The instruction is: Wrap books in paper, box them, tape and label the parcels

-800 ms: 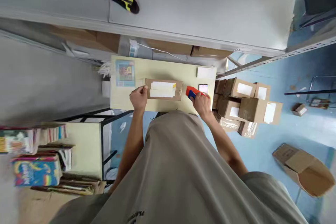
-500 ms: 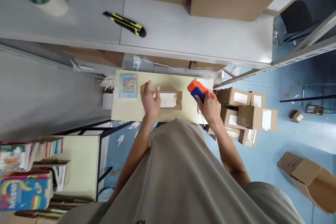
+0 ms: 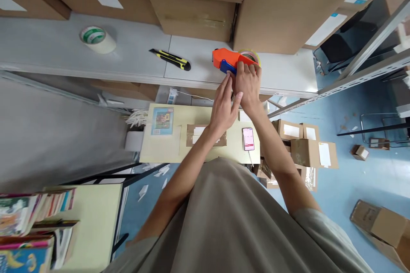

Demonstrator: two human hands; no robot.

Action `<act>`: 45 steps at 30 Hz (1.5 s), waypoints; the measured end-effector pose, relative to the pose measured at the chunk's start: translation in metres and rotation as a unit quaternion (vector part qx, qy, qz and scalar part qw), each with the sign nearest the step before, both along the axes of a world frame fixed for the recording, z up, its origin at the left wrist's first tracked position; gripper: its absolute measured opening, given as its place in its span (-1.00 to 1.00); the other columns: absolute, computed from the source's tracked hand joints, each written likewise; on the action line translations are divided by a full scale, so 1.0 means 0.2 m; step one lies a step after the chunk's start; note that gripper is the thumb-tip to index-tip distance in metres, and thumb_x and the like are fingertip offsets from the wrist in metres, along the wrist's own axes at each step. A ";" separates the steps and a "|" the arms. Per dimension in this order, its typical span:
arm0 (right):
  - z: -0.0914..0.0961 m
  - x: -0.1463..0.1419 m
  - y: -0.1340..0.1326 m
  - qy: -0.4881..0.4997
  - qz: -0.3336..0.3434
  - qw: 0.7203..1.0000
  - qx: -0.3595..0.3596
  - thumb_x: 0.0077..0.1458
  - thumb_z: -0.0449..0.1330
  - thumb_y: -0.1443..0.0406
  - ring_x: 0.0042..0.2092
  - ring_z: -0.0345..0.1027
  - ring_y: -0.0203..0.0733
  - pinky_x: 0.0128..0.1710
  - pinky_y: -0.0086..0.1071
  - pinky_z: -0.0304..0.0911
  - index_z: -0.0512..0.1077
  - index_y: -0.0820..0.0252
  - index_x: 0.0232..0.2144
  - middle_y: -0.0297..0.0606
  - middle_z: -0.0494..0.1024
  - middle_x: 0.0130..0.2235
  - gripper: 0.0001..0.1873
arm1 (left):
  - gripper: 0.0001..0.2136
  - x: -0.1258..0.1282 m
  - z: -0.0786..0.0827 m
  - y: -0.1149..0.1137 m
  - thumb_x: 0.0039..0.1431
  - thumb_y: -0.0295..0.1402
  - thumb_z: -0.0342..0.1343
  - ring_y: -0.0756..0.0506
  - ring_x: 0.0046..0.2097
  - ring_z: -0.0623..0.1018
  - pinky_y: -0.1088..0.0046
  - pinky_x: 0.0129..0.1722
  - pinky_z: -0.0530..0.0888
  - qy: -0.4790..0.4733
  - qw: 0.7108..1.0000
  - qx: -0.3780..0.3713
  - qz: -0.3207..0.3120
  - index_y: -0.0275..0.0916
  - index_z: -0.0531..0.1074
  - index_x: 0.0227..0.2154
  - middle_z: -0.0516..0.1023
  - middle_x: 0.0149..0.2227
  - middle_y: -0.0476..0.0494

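Note:
My right hand (image 3: 248,83) is wrapped round an orange and blue tape dispenser (image 3: 226,56), held up at the level of the grey shelf's front. A roll of tape (image 3: 250,55) shows at the dispenser's right end. My left hand (image 3: 224,106) is right beside it, its fingers stretched out and their tips at the blue part; whether they touch it I cannot tell. Below the hands, a flat cardboard parcel (image 3: 191,136) with a white label lies on the pale yellow table (image 3: 166,149), partly covered by my left forearm.
On the grey shelf (image 3: 134,42) are a tape roll (image 3: 101,42) and a yellow-black utility knife (image 3: 171,59), with large cartons (image 3: 198,17) behind. A picture book (image 3: 162,120) and a phone (image 3: 248,139) lie on the table. Stacked boxes (image 3: 304,152) stand at right.
My right hand has carried the tape dispenser up and away from the table's right side to the shelf front. My left hand has moved up and right to join it, uncovering the phone.

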State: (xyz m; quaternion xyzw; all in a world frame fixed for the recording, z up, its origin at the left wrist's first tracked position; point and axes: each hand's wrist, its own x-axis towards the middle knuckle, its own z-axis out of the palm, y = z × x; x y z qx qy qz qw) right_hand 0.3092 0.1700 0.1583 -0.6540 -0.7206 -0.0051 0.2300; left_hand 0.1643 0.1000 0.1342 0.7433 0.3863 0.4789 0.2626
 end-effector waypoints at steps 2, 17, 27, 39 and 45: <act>-0.06 -0.02 0.10 -0.002 0.003 1.000 -0.013 0.73 -0.18 0.01 0.44 0.42 0.30 0.59 0.54 0.03 0.41 0.32 0.29 0.18 0.58 0.24 -0.41 | -0.30 -0.04 -0.02 -0.02 0.72 0.17 -0.18 -0.31 0.72 0.21 -0.03 0.72 0.17 0.004 1.000 -0.017 -0.002 -0.09 0.12 0.69 0.22 0.69 -0.36; -0.47 -0.07 -0.76 0.148 -0.084 0.975 -0.145 0.61 -0.27 -0.28 0.66 0.16 0.37 0.55 0.38 0.26 0.03 0.22 0.68 0.29 0.22 0.63 -0.04 | -0.25 -0.97 -0.75 -0.53 0.59 0.26 -0.02 -0.43 0.49 0.56 -0.05 0.55 0.45 0.127 0.895 -0.341 0.259 -0.31 0.49 0.41 0.55 0.45 -0.58; -0.80 -0.29 -1.18 0.267 -0.118 0.893 -0.343 0.63 0.03 -0.16 0.00 0.69 0.11 0.06 -0.10 0.58 0.50 0.09 0.05 0.05 0.72 0.03 -0.49 | -0.34 -0.83 -0.83 -0.66 0.41 0.28 0.24 -0.52 0.27 0.66 -0.03 0.33 0.56 0.141 0.879 -0.401 0.217 -0.24 0.53 0.19 0.71 0.14 -0.55; -0.73 -0.18 -1.11 0.312 -0.158 0.889 -0.294 0.52 0.23 -0.17 -0.14 0.53 -0.05 -0.09 -0.21 0.50 0.44 0.09 -0.48 -0.05 0.60 -0.13 -0.36 | -0.66 -0.94 -0.74 -0.53 0.50 -0.03 0.18 -0.28 0.08 0.71 0.26 0.12 0.63 0.144 0.886 -0.414 0.151 -0.19 0.66 -0.21 0.75 -0.01 -0.30; -0.75 -0.07 -1.21 0.351 -0.119 0.873 -0.317 0.40 0.37 -0.11 -0.17 0.57 -0.02 -0.05 -0.12 0.58 0.61 0.11 -0.41 -0.08 0.67 -0.10 -0.50 | -0.78 -1.02 -0.75 -0.55 0.32 -0.21 0.31 -0.20 -0.01 0.73 0.23 0.16 0.72 0.090 0.893 -0.426 0.113 -0.22 0.69 -0.12 0.69 0.05 -0.24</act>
